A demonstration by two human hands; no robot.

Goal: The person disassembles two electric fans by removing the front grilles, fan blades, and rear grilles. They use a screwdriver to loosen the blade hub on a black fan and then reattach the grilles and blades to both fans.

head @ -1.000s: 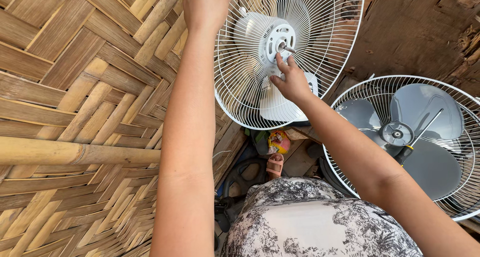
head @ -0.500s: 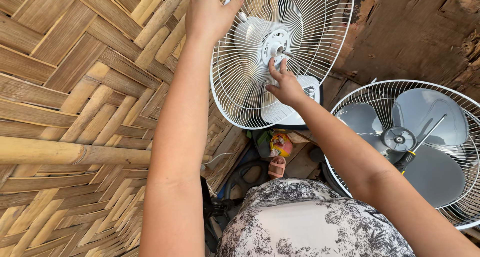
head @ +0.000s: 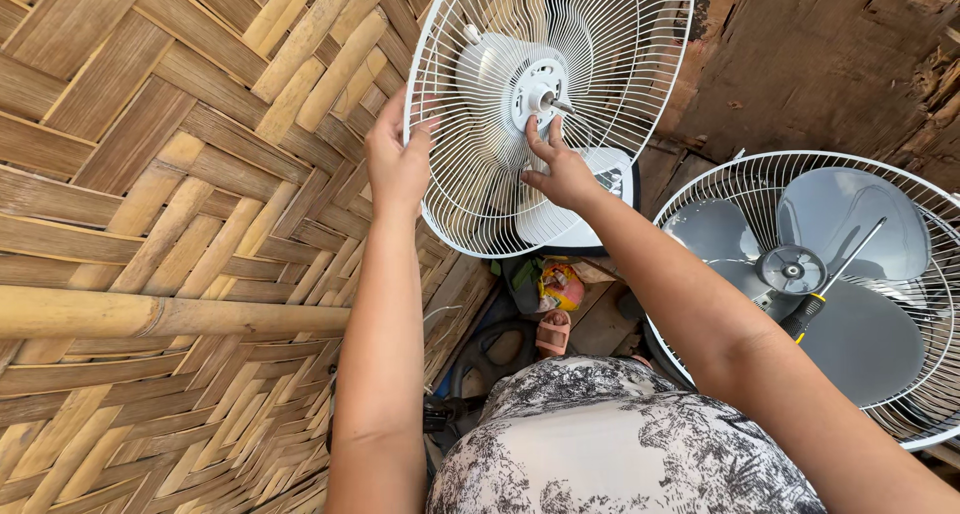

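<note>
Steadying the white wire fan guard (head: 600, 94) was the left hand's job: the left hand (head: 397, 164) was clenched on the guard's left rim, fingers hooked over the wire, holding it upright against the woven bamboo wall (head: 170, 224). The right hand (head: 562, 169) was not closed on anything; its fingertips (head: 533, 134) pressed on the white motor housing (head: 520, 99) just below the bare shaft (head: 556, 104) at the guard's centre. To do this well, the rim grip probably needed to stay firm so the guard could not turn or tip while the fingers worked at the hub, and the push should have run straight along the shaft rather than sideways. Near the right edge of the view lay a second guard (head: 800, 189) holding grey fan blades (head: 850, 274), with a screwdriver (head: 830, 279) resting across them, well apart from both hands.
</note>
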